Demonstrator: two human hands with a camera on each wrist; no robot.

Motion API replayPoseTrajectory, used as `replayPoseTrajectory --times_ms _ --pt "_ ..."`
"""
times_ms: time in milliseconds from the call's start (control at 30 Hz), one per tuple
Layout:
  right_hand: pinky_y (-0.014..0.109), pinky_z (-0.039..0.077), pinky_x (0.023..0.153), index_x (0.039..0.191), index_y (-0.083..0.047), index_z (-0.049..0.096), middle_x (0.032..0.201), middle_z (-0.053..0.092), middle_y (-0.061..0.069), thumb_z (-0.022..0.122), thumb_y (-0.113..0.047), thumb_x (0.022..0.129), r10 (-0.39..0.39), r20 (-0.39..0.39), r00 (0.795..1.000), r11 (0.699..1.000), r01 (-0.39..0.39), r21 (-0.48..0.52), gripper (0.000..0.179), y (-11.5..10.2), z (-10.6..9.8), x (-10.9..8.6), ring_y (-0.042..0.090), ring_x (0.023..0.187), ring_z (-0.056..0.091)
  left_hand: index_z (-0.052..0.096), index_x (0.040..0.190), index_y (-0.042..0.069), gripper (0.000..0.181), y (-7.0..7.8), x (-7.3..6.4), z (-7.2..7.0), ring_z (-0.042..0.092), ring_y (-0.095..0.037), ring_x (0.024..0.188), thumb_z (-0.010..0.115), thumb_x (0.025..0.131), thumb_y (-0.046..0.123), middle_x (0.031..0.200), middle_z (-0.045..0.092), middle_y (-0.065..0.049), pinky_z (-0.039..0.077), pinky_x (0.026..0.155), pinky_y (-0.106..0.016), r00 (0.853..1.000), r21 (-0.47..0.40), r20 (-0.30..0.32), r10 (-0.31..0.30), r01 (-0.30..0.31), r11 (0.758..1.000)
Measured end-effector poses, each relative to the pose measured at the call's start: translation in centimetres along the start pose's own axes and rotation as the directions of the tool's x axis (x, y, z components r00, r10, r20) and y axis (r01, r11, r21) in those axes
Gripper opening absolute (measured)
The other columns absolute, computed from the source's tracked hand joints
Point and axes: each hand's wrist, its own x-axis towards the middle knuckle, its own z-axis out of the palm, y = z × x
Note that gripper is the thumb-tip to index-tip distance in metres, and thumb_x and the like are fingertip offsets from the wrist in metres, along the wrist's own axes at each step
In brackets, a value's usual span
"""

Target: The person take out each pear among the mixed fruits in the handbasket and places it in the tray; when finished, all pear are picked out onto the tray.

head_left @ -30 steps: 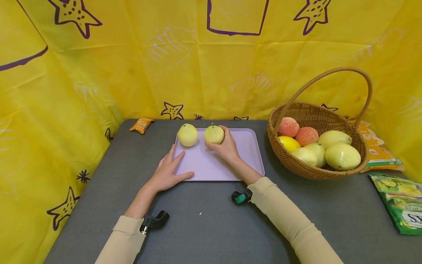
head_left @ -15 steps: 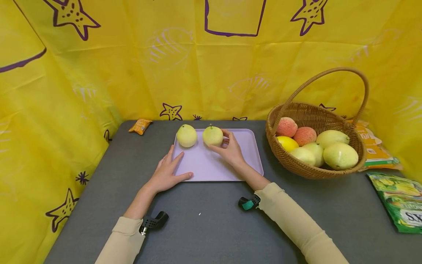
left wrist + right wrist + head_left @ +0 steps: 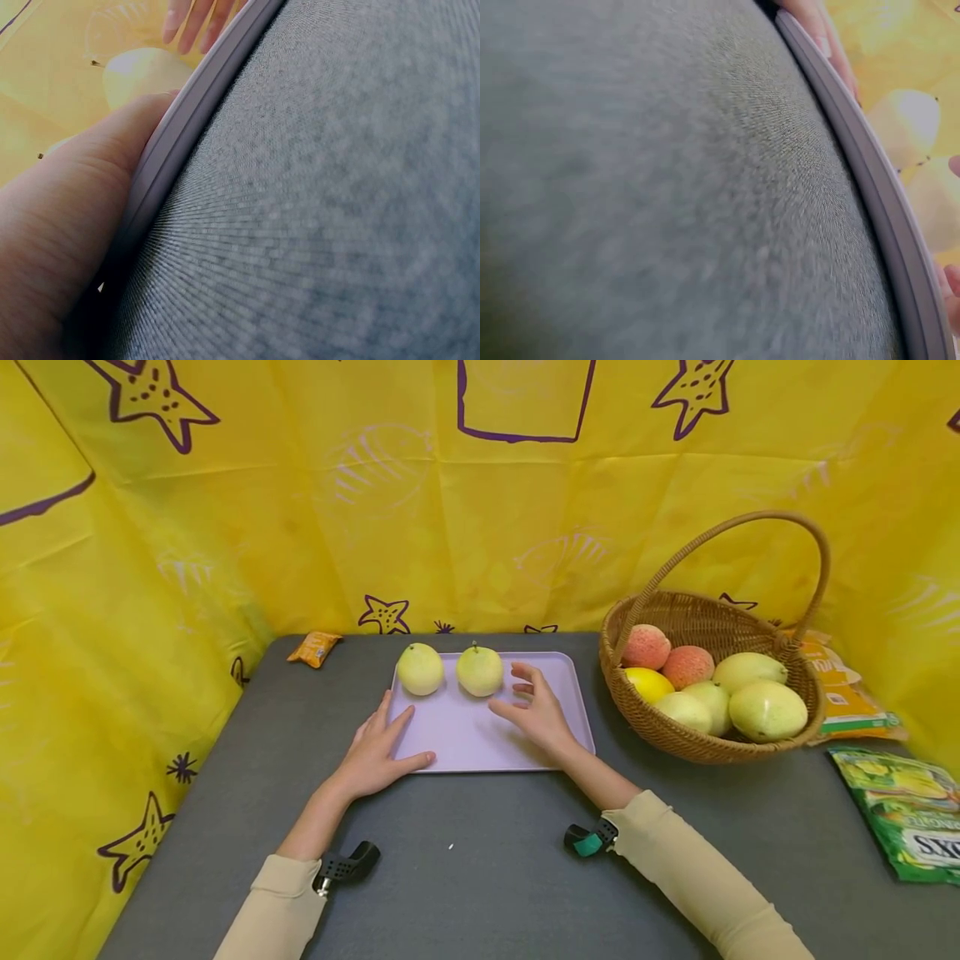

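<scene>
Two round, pale yellow-green pears with short stems sit side by side at the back left of a lilac tray [image 3: 468,739]: the left pear [image 3: 420,670] near the corner, the right pear [image 3: 480,672] beside it. My left hand [image 3: 372,755] rests, fingers spread, over the tray's front left corner; in the left wrist view its thumb lies along the tray's outer wall [image 3: 176,139]. Just right of the right pear, my right hand [image 3: 542,717] hovers over the tray with fingers loosely bent and nothing held. The right wrist view mostly shows grey tabletop [image 3: 667,180] and the tray's side.
A wicker basket [image 3: 652,735] with a tall handle stands to the right, holding peaches [image 3: 688,667], a lemon [image 3: 648,683] and several pale green fruits [image 3: 767,710]. Snack bags [image 3: 900,810] lie beyond it. A small orange packet [image 3: 314,649] lies at the back left.
My right hand has let go of the right pear and drawn back to the right, its fingers opening. The pear stays on the tray. My left hand keeps its place.
</scene>
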Motion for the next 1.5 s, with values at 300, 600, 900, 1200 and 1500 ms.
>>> replayPoseTrajectory --times_ms 300,600,900,1200,1500 --pt "0.045 0.041 0.103 0.141 -0.007 0.043 0.145 0.043 0.015 0.079 -0.012 0.082 -0.024 0.049 0.998 1.000 0.024 0.007 0.069 -0.4 -1.8 -1.8 0.032 0.128 0.046 0.030 0.153 0.008 0.097 0.0 0.0 0.0 0.009 -0.050 0.142 0.065 0.082 0.065 0.161 -0.007 -0.019 0.012 0.106 -0.069 1.000 0.003 -0.011 0.017 -0.017 1.000" --pt "0.051 0.041 0.101 0.140 -0.006 0.045 0.144 0.044 0.016 0.079 -0.012 0.082 -0.067 0.118 0.991 0.998 0.068 0.000 0.068 -1.3 -3.3 -4.1 0.034 0.127 0.045 0.030 0.153 0.008 0.096 0.1 0.0 0.0 0.009 -0.050 0.142 0.065 0.083 0.063 0.162 -0.007 -0.018 0.011 0.107 -0.069 1.000 0.005 -0.003 0.012 -0.012 1.000" --pt "0.049 0.042 0.101 0.138 -0.009 0.048 0.141 0.049 0.013 0.079 -0.010 0.082 -0.076 0.174 0.982 0.997 0.075 0.010 0.064 -3.0 -5.2 -6.1 0.038 0.128 0.045 0.029 0.154 0.007 0.096 0.2 -0.1 -0.2 0.008 -0.050 0.142 0.066 0.083 0.062 0.161 -0.008 -0.019 0.011 0.106 -0.069 1.000 -0.002 0.011 0.007 -0.007 1.000" --pt "0.046 0.044 0.099 0.138 -0.012 0.049 0.136 0.052 0.008 0.079 -0.012 0.083 -0.079 0.217 0.973 0.996 0.085 -0.016 0.063 -3.6 -7.5 -7.7 0.038 0.125 0.048 0.029 0.153 0.007 0.095 -0.1 0.0 -0.1 0.009 -0.051 0.141 0.065 0.084 0.061 0.161 -0.008 -0.019 0.011 0.106 -0.069 1.000 0.004 0.002 0.019 -0.019 1.000" --pt "0.038 0.047 0.095 0.139 -0.012 0.048 0.138 0.051 0.006 0.077 -0.010 0.084 -0.135 0.285 0.949 0.984 0.163 -0.076 0.062 -4.6 -10.1 -9.1 0.032 0.122 0.051 0.029 0.153 0.006 0.097 0.0 0.0 -0.1 0.009 -0.052 0.141 0.065 0.083 0.063 0.161 -0.008 -0.019 0.010 0.107 -0.068 1.000 -0.005 0.006 0.021 -0.021 1.000"
